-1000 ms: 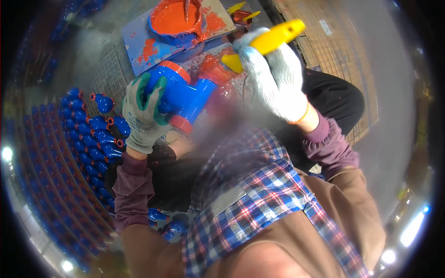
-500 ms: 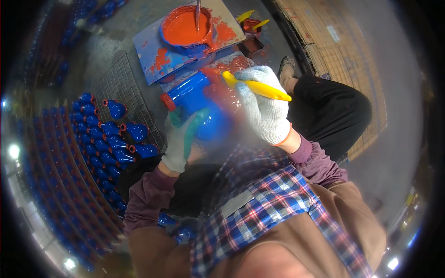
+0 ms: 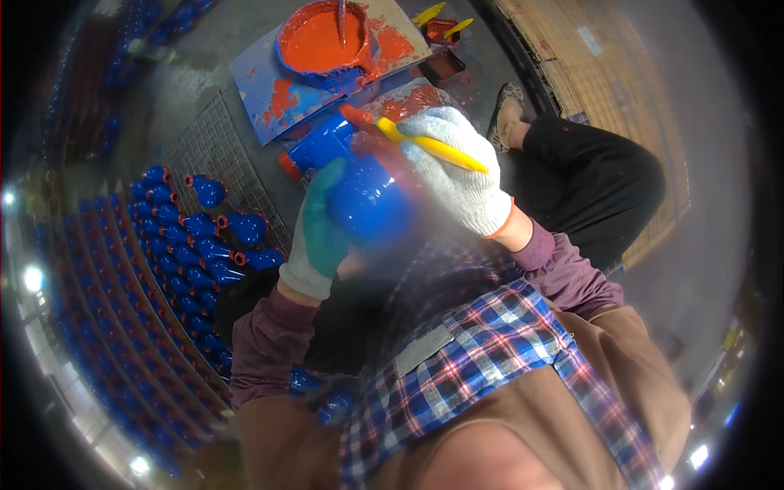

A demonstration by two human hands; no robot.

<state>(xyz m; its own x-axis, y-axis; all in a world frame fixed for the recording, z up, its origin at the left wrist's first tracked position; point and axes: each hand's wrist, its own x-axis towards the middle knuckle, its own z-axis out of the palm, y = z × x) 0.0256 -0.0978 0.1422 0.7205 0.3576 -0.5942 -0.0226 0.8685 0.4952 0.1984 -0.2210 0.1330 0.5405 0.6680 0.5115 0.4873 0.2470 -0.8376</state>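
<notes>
My left hand (image 3: 314, 224), in a white glove with a green palm, is closed around a glossy blue vase (image 3: 371, 204) lying tilted in front of me. The vase's neck ends in a red rim, pointing up and to the left. My right hand (image 3: 464, 175), in a white knitted glove, grips a paintbrush (image 3: 445, 153) by its yellow handle. The brush's red-coated end lies over the vase near its neck; I cannot tell whether it touches. Blur hides the lower right of the vase.
Beyond the vase, a bucket (image 3: 336, 79) of red-orange paint with a stick in it stands on a paint-stained board (image 3: 253, 94). Yellow-handled brushes (image 3: 429, 13) lie at a small red container (image 3: 441, 31). Several blue vases (image 3: 245, 229) lie at left beside a wire grid (image 3: 208, 143).
The left hand has turned the vase, so its rounded body shows more and its neck less. My right hand and the brush have shifted slightly up and left.
</notes>
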